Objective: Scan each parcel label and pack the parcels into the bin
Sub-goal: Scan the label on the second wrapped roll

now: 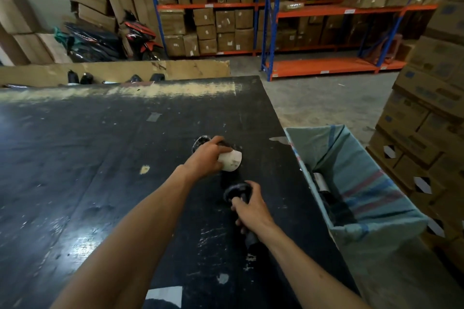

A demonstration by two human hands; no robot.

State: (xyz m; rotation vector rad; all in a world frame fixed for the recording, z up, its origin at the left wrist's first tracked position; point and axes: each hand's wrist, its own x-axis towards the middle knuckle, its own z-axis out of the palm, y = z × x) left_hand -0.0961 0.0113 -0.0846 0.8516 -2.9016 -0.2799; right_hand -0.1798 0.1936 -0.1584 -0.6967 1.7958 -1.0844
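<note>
Our left hand (204,155) holds the parcel (227,158); our right hand (248,206) grips the scanner (238,194). We scan, then bin (376,183) it.

dim indoor light overall. a pale wash of brightness is coming in at the upper left, bleaching the wall there. overhead light is glaring off the glossy black table (100,158), making white patches at lower left. wide-angle distortion is bending the shelving racks (273,15) and stretching the frame edges. stacked cartons (431,98) at right are smearing into blur. the shelves' lower tiers are sitting in shadow; fine detail is looking soft throughout.
</note>
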